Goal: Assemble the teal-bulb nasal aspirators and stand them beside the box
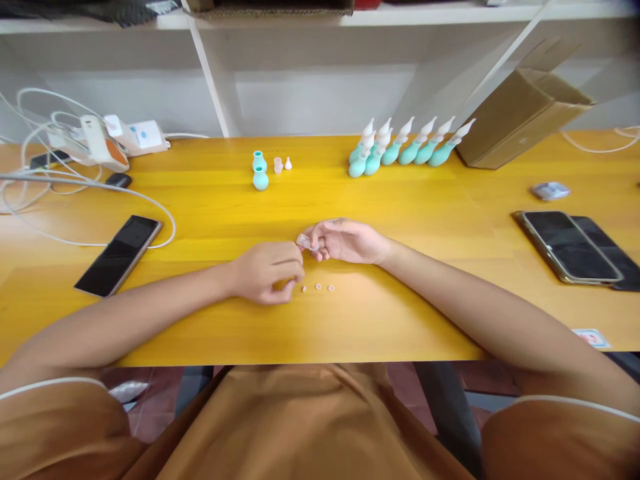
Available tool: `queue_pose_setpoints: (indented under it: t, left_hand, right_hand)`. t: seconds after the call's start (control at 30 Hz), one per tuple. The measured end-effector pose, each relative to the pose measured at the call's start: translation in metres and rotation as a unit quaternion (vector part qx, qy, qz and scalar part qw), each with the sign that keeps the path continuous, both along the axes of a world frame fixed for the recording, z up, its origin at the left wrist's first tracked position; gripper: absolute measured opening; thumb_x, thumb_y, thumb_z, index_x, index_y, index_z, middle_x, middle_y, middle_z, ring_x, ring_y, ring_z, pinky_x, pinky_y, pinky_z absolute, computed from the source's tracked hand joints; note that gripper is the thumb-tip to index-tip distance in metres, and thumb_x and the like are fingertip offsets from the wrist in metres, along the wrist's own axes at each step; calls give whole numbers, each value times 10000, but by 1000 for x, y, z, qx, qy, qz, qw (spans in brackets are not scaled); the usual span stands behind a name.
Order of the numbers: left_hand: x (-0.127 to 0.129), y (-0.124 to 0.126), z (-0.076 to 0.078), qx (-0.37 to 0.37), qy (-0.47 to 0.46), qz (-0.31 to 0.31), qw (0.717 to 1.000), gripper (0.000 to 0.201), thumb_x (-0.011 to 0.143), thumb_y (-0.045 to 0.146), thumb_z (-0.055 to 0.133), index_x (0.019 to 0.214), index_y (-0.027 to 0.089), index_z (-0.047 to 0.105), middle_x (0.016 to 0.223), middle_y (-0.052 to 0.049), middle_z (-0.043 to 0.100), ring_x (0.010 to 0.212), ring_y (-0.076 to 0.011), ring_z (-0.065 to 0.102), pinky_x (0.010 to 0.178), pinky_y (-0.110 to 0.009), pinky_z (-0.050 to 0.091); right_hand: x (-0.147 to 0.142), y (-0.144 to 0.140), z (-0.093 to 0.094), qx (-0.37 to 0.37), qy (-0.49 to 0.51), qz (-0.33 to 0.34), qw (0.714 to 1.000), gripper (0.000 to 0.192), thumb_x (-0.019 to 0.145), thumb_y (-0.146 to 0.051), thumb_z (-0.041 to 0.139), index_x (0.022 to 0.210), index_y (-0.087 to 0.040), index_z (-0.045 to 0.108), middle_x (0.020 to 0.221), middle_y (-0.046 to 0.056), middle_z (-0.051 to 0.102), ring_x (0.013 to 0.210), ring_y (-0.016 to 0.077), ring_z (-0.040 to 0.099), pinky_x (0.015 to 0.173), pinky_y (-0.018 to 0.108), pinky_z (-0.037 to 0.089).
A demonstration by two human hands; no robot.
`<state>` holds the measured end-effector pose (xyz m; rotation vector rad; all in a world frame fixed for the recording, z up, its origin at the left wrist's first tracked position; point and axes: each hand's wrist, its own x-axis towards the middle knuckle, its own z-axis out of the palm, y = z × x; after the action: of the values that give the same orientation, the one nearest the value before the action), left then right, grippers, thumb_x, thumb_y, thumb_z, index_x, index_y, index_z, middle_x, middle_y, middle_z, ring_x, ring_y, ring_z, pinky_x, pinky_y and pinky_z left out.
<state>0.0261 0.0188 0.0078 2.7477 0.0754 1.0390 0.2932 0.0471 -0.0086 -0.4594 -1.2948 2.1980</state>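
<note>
My right hand (350, 240) rests on the yellow table (400, 313) and pinches a small clear plastic piece (304, 241) at its fingertips. My left hand (270, 272) is curled just left of it, fingertips touching or nearly touching that piece. Three tiny pale rings (317, 287) lie on the table right below both hands. Farther back stand two teal bulbs (260, 171), a small pink cap (278, 165) and a white tip (288, 163). A row of several assembled teal bulbs with white tips (405, 150) stands at the back centre-right.
A black phone (120, 253) lies at the left, with white cables and chargers (100, 143) behind it. Two phones (570, 247) lie at the right, a small wrapped packet (550, 191) beyond them. A cardboard box (520, 120) leans at the back right.
</note>
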Motion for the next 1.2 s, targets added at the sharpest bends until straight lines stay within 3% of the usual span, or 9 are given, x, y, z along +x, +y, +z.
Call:
queue_pose_setpoints:
  t: [0.07,0.2,0.4,0.57,0.73,0.83,0.93,1.07,1.2]
  left_hand:
    - [2,-3,-2,4,71,-28,997,188,901,96,604,1026,237,607,896,-37,708,796,-195,660,740,-319,533]
    - [3,-5,-5,-35,164,-1,986,172,928,153,643,1090,210,647,978,-63,766,866,-226,704,813,-344,552]
    - [4,-4,-8,-57,188,4,981,112,943,181,699,1049,202,667,963,-54,758,882,-232,701,855,-349,553]
    - [6,-2,-10,-85,139,-7,987,110,944,126,685,990,223,660,918,-32,743,845,-200,699,820,-312,566]
    - [4,-2,-4,-160,84,-26,983,102,977,133,687,1015,226,670,985,-44,759,805,-144,698,755,-256,599]
    - [3,0,-2,-166,-16,25,986,117,973,138,734,1038,227,696,978,-51,756,816,-142,708,744,-253,613]
    - [4,4,-3,-176,-109,92,974,106,963,163,778,1024,223,715,939,-35,731,732,-121,676,698,-253,599]
    - [7,8,-6,-210,-140,130,959,81,964,192,798,996,215,728,989,-46,719,778,-125,695,674,-240,599]
    - [7,8,-5,-213,-138,122,959,91,964,175,800,1003,213,727,989,-42,722,805,-129,710,713,-253,623]
  right_hand:
    - [-2,-2,1,3,-13,-21,1000,387,972,-514,856,927,-132,815,1124,107,821,802,130,722,747,241,584]
    - [-4,-6,4,10,-34,-47,998,350,951,-466,902,894,-139,792,1114,108,837,781,121,714,741,238,576]
    - [-5,-4,4,-6,-16,-35,999,356,957,-462,897,890,-148,742,1100,114,850,768,114,726,738,225,580]
    - [-4,-3,3,-8,-12,-34,999,323,949,-423,902,883,-153,738,1104,115,852,774,118,733,758,234,600]
    - [-5,-4,2,-9,0,-43,999,285,928,-386,908,889,-148,758,1004,76,825,766,120,743,748,234,611]
    - [-6,-5,0,5,11,-51,999,220,906,-312,905,884,-144,765,899,42,785,773,123,761,742,219,605]
    - [-6,-5,-3,20,10,-67,997,205,886,-269,922,885,-145,758,918,43,790,786,124,775,719,210,599]
    - [-5,-4,-7,34,13,-71,997,293,895,-321,957,964,-154,726,976,49,804,809,132,796,721,218,617]
    - [-6,-4,-6,41,7,-67,997,354,899,-300,966,1069,-175,682,1025,39,811,850,140,814,751,230,632]
